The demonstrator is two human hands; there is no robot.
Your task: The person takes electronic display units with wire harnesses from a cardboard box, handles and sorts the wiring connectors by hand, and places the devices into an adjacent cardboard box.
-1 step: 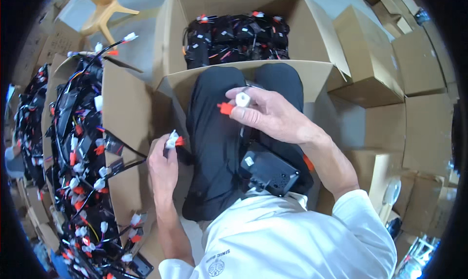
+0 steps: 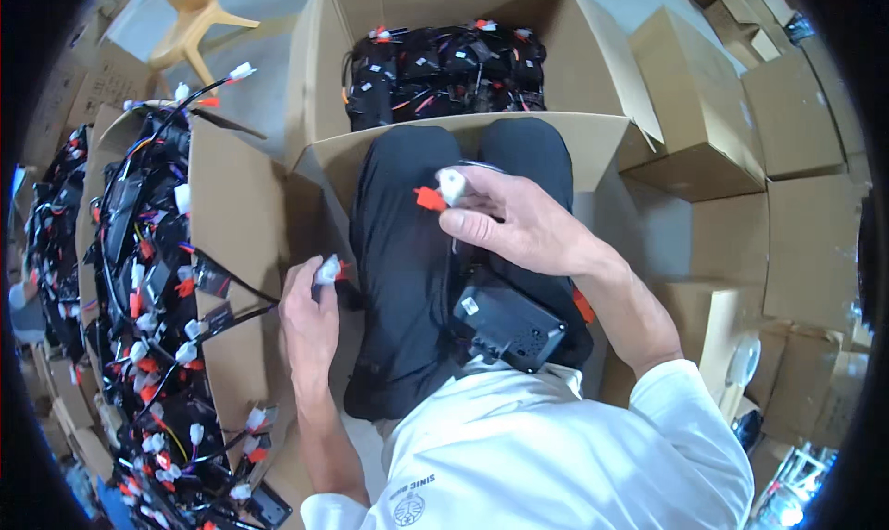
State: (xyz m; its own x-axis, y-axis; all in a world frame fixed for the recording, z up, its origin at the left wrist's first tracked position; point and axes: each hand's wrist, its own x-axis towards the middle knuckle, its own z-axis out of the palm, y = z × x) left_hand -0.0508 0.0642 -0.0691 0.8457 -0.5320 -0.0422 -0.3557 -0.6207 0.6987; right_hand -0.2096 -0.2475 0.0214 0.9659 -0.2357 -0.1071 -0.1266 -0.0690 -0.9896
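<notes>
The right hand (image 2: 528, 220) grips a white plastic connector (image 2: 452, 187) between thumb and fingers above the lap; a red connector (image 2: 430, 199) sits just beside it. The left hand (image 2: 308, 322) pinches a second white connector (image 2: 329, 270); a red piece (image 2: 344, 270) behind it is partly hidden. The fingers cover most of the leads, so their routing cannot be determined. A smooth, boxy black housing (image 2: 509, 317) rests on the dark trousers (image 2: 398, 252). The corrugated left carton (image 2: 231, 197), filled with tangled harnesses (image 2: 139, 261), presents its wall just beside the left hand. The gap between the hands spans the left thigh.
</notes>
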